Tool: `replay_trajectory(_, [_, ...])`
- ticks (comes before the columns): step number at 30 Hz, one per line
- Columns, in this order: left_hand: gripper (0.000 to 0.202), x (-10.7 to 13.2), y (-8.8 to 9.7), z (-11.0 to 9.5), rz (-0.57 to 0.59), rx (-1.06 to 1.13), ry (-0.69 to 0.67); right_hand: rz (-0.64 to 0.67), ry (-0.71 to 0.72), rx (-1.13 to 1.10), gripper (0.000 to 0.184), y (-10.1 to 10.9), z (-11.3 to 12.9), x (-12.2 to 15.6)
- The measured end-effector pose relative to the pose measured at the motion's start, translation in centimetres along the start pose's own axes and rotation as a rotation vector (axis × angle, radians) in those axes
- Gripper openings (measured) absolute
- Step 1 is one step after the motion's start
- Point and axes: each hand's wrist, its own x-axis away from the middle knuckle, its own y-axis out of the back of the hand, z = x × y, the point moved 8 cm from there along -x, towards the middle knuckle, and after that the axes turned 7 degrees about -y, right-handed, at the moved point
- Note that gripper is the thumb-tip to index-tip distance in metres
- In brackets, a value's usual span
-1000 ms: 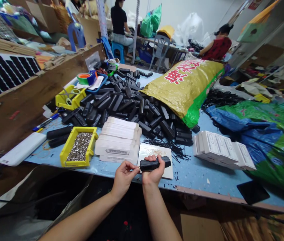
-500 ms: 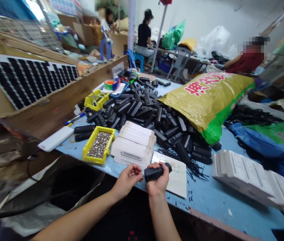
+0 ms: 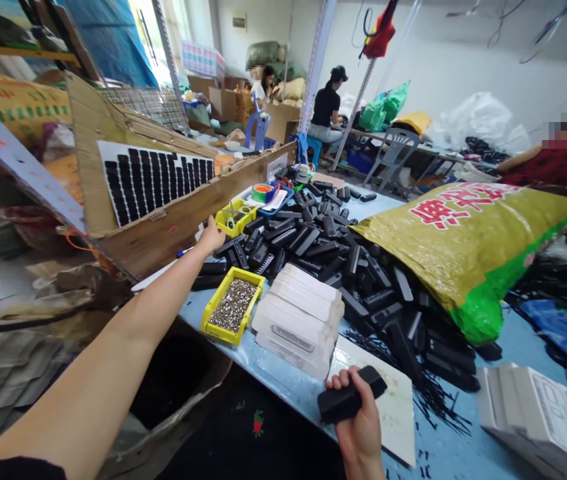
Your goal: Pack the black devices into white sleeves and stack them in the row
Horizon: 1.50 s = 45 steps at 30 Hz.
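My right hand [image 3: 358,413] is wrapped round a black oblong plastic case [image 3: 346,397], above the table's front edge and a white board [image 3: 393,400]. Stretched far forward, my left hand [image 3: 212,238] is at the near left side of a yellow bin [image 3: 236,219] that holds rolls of tape. Most of its fingers are turned away, so I cannot see whether they grip anything. Many similar black cases [image 3: 308,240] lie heaped beyond a stack of white printed cards [image 3: 296,320]. Left of the cards stands a yellow bin of small metal parts [image 3: 233,305].
A gold and green sack [image 3: 463,247] lies on the heap's right side. White boxes [image 3: 538,413] stand at the right front. A sheet of black strips [image 3: 158,177] leans on cardboard at the left. Other people sit farther back, one in a black shirt [image 3: 326,107].
My left hand has left the case and reached forward and left to the far yellow bin. My right hand still holds the case, now lower in view. The view has turned left.
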Motion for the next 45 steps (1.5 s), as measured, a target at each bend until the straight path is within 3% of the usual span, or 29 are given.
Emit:
replay_trajectory(2, [0.044,2.8,-1.2,-0.4,0.099,-0.052,-0.078,-0.016,0.045,0.042,0.025,1.7,0.7,0.2])
replay_trajectory(6, [0.019,12.6,-5.4,-0.8,0.438,-0.124,-0.326,-0.187,0.204,0.244,0.041,6.8,3.3,0.1])
replay_trajectory(8, [0.010,16.2,-7.1,-0.5,0.556,-0.253,-0.435,-0.243,0.322,0.416,0.043,7.9,5.0,-0.3])
replay_trajectory(11, [0.018,17.5,-8.0,0.2,0.590,-0.310,-0.458,-0.219,0.535,0.545,0.037,7.1,6.9,-0.5])
replay_trajectory(16, [0.023,15.5,-6.7,-0.5,0.507,-0.268,-0.477,-0.198,0.741,0.644,0.028,5.6,7.2,-0.3])
replay_trajectory(18, [0.021,15.8,-6.0,-1.3,0.384,-0.059,-0.348,-0.229,0.752,0.689,0.024,5.7,6.9,-0.4])
replay_trajectory(20, [0.021,17.9,-7.0,-2.2,0.310,0.341,-0.093,-0.237,0.719,0.660,0.022,5.4,6.8,-0.4])
replay_trajectory(22, [0.027,22.0,-10.8,-4.4,0.415,0.772,0.182,-0.153,0.664,0.483,0.021,4.1,7.1,-0.2])
replay_trajectory(24, [0.030,26.6,-15.0,-7.7,0.571,1.053,0.386,-0.044,0.612,0.213,0.021,2.0,7.7,0.3])
replay_trajectory(26, [0.029,29.4,-17.4,-10.4,0.598,1.147,0.432,0.006,0.563,0.004,0.019,-0.1,8.2,0.8])
replay_trajectory(30, [0.023,30.0,-18.5,-12.5,0.542,1.109,0.299,-0.004,0.507,-0.149,0.016,-2.1,8.5,1.0])
replay_trajectory(36, [0.030,28.9,-17.5,-12.9,0.559,1.057,0.205,-0.005,0.438,-0.188,0.017,-1.9,7.0,0.2])
replay_trajectory(41, [0.024,29.8,-17.6,-13.1,0.568,0.959,0.102,-0.043,0.431,-0.185,0.016,-1.6,6.0,0.3])
replay_trajectory(43, [0.020,29.8,-17.5,-12.6,0.568,0.845,-0.016,-0.044,0.438,-0.168,0.015,-1.0,5.8,0.6])
replay_trajectory(45, [0.027,28.9,-17.0,-11.8,0.542,0.628,-0.224,-0.031,0.528,-0.080,0.015,0.2,6.3,1.2])
